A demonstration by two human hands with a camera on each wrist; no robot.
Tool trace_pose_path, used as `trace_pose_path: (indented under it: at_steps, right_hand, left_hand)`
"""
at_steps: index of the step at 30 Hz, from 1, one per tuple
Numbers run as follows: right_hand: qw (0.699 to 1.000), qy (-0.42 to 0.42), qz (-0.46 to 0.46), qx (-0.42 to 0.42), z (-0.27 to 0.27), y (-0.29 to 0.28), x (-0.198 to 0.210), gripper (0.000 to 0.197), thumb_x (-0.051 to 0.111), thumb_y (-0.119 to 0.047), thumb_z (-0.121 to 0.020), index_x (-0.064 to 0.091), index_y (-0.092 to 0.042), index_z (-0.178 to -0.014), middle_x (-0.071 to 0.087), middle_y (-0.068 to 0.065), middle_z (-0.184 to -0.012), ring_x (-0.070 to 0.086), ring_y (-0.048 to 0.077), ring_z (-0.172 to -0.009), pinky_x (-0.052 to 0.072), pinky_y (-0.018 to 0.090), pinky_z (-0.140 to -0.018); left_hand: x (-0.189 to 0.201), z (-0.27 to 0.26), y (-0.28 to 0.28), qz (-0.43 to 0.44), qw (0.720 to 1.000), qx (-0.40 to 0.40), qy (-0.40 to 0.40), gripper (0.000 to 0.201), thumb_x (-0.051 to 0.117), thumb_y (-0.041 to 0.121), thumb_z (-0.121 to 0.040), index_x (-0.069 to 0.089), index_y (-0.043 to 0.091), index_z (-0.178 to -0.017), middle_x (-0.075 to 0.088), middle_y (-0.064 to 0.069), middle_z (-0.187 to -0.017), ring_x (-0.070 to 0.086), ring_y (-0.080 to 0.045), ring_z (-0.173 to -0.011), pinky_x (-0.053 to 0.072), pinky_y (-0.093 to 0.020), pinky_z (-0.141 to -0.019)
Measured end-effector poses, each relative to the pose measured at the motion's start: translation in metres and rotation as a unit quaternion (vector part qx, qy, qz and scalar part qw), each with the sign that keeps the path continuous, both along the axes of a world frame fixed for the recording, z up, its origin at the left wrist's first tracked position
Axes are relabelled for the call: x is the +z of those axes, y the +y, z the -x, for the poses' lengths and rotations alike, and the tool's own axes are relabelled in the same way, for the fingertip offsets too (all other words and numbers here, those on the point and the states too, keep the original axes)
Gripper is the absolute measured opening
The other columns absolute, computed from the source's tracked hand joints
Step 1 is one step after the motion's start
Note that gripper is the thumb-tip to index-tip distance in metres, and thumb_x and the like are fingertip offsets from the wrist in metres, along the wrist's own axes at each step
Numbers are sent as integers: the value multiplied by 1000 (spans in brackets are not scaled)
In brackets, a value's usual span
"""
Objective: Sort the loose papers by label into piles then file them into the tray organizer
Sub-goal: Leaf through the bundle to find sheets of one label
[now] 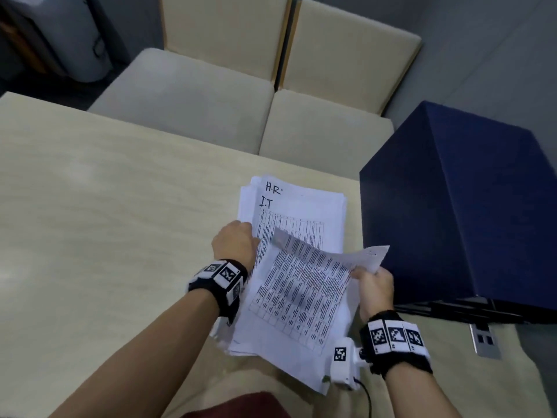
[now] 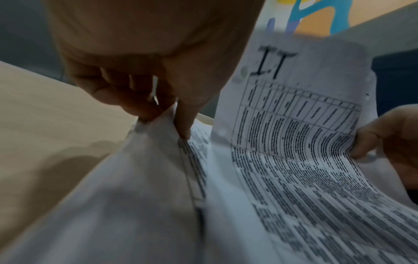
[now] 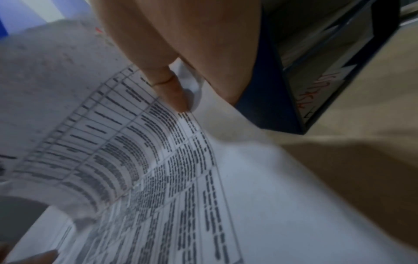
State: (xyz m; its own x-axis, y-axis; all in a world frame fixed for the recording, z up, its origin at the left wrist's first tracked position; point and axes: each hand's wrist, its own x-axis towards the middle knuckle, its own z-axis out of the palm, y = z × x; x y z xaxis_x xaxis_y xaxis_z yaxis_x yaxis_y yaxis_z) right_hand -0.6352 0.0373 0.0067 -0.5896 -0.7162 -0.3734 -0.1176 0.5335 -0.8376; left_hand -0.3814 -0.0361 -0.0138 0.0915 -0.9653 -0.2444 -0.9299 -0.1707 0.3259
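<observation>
A stack of printed papers (image 1: 304, 203) lies on the table, with handwritten labels "H.R" and "I.T" showing at its far end. My left hand (image 1: 238, 239) pinches the left edge of the upper sheets (image 2: 149, 153) between thumb and fingers (image 2: 181, 121). My right hand (image 1: 369, 276) pinches the right edge of the top sheet (image 1: 304, 282) and curls it upward. That sheet (image 2: 294, 114) carries the label "IT" above a table of text. My right thumb (image 3: 174, 92) lies on its printed side. The dark blue tray organizer (image 1: 467, 206) stands just right of the papers.
The pale wooden table (image 1: 120, 206) stretches to the left. Two cream chairs (image 1: 187, 95) stand behind it. A power socket (image 1: 485, 339) is set into the table near the organizer's front. Red writing marks a tray front (image 3: 312, 94).
</observation>
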Motion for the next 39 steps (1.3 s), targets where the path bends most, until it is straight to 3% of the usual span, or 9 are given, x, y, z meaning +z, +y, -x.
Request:
trace_pose_path:
  at_steps: [6, 10, 15, 18, 22, 25, 27, 31, 39]
  right_hand:
    - [994, -92, 56, -17, -8, -9, 9, 27, 57, 15, -85, 68, -9, -85, 72, 10, -91, 68, 24, -83, 53, 31, -74]
    - [987, -145, 64, -32, -4, -15, 12, 24, 58, 15, -83, 69, -6, -84, 75, 8, -81, 71, 22, -73, 54, 30, -69]
    - [987, -137, 77, -15, -9, -17, 11, 25, 60, 15, -84, 72, -6, -89, 76, 5, -79, 73, 16, -78, 57, 22, -71]
    - [988, -123, 83, -30, -11, -22, 10, 28, 63, 13, -82, 70, -7, -101, 75, 12, -93, 71, 30, -94, 55, 37, -87]
    - [972, -191, 130, -43, -9, -31, 22, 47, 63, 11, -90, 51, 0, -135, 74, 18, -110, 72, 31, -102, 57, 43, -94]
    - [966, -197, 167, -24, -8, -37, 36, 28, 60, 2, -97, 62, -5, -125, 72, 18, -119, 72, 28, -108, 57, 43, -96]
    - [966, -175, 192, -23, -11, -42, 47, 16, 60, 0, -98, 69, -9, -108, 74, 16, -115, 73, 22, -100, 60, 34, -88]
    - [960, -198, 196, 25, -30, -52, 60, 14, 62, -3, -98, 70, -8, -109, 75, 11, -112, 72, 22, -103, 59, 33, -90]
    - [973, -163, 111, 119, -109, -43, 28, 16, 53, -18, -105, 68, -16, -100, 72, 6, -103, 66, 15, -91, 53, 23, -82]
  left_hand:
    - [10, -14, 2, 18, 988, -48, 144, 24, 60, 21, -93, 63, 8, -72, 67, -13, -70, 58, -31, -62, 51, -39, -59]
    - [11, -33, 1, -19, 920, -5, 392, 12, 70, 0, -85, 78, 8, -84, 77, -5, -80, 72, -24, -77, 59, -39, -72]
    - [30, -26, 6, -92, 876, -19, 473, 45, 43, -25, -81, 75, 0, -100, 74, -9, -83, 62, -5, -50, 48, -20, -47]
    - [28, -21, 7, -75, 838, 28, 540, 44, 45, -19, -83, 71, 5, -109, 75, -9, -105, 72, -28, -92, 58, -43, -83]
    - [31, -18, 14, -100, 790, 101, 597, 22, 52, 9, -92, 69, 8, -106, 72, -11, -99, 65, -28, -90, 48, -38, -77]
    - [32, -21, 26, -134, 741, 95, 652, 50, 54, 57, -94, 70, 14, -115, 72, -5, -112, 68, -23, -103, 49, -39, -93]
    - [35, -23, 33, -110, 758, 99, 635, 57, 62, 63, -86, 66, 17, -119, 68, 2, -121, 64, -11, -112, 44, -38, -105]
    - [42, -28, 43, 3, 862, 61, 503, 25, 64, 20, -96, 65, 9, -119, 73, 2, -111, 70, -11, -100, 54, -40, -97]
    - [45, -163, 61, 98, 858, 233, 447, 23, 56, 2, -96, 63, 6, -118, 72, 0, -105, 71, -7, -91, 57, -25, -83]
